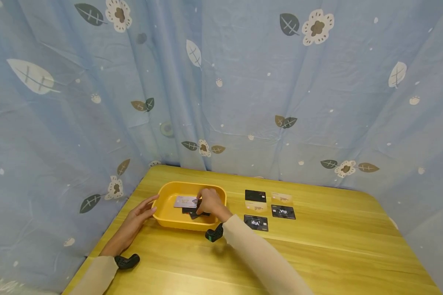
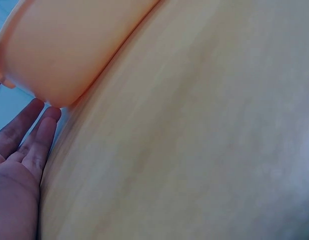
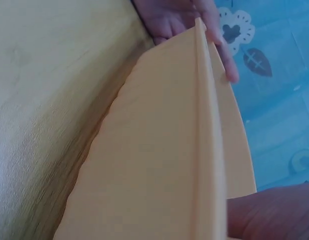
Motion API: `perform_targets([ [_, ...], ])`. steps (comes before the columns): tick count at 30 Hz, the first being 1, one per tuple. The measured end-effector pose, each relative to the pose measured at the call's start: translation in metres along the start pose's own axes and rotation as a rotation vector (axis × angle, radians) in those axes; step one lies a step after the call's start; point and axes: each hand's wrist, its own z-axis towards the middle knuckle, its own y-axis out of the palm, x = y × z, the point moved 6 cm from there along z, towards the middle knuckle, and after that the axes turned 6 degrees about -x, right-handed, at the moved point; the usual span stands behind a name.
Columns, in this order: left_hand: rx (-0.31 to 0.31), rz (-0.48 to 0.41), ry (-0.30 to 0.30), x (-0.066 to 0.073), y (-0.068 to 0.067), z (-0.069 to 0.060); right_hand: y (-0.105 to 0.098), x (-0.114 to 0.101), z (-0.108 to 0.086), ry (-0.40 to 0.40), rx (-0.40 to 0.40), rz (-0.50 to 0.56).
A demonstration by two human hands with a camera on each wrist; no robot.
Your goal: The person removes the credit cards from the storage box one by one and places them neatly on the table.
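"Where are your hands?"
"Nearest, your left hand, unclenched, sets its fingers against the left end of the yellow basin."
"And the right?"
"Your right hand dips inside, fingers bent over dark cards beside a lilac card; whether it grips one, I can't tell."
"Beyond?"
"Five cards lie to its right; behind, a blue curtain."

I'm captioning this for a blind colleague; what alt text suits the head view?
A person's right hand reaches into a yellow tray holding cards, while the left hand is at its left end. Five more cards lie on the wood-grain table to the right, before a blue patterned curtain.
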Motion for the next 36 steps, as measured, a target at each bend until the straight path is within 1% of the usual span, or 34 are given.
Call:
perform_targets([
  [2, 0.003, 0.002, -0.001, 0.0, 0.0, -0.001, 0.001, 0.0, -0.002, 0.014, -0.023, -0.029],
  [4, 0.001, 0.002, -0.002, 0.001, 0.0, -0.001, 0.002, 0.001, -0.003, 0.029, -0.039, -0.027],
  [8, -0.001, -0.002, -0.003, 0.0, 0.0, -0.001, 0.006, 0.002, -0.002, 0.048, -0.044, 0.038],
  [13, 0.0, -0.007, -0.002, -0.001, 0.0, 0.0, 0.014, 0.006, 0.004, 0.064, -0.05, 0.109],
  [18, 0.001, -0.005, 0.001, 0.0, 0.0, 0.0, 0.018, 0.007, 0.012, 0.073, -0.041, 0.142],
  [24, 0.006, -0.011, 0.005, 0.001, 0.0, -0.001, 0.02, 0.003, 0.02, 0.045, 0.008, 0.085],
  [30, 0.009, -0.002, -0.007, 0.001, 0.0, -0.001, 0.023, 0.0, 0.023, 0.033, 0.03, 0.026],
  [36, 0.015, -0.007, -0.01, 0.001, 0.001, -0.002, 0.023, -0.002, 0.024, 0.049, 0.03, 0.034],
])
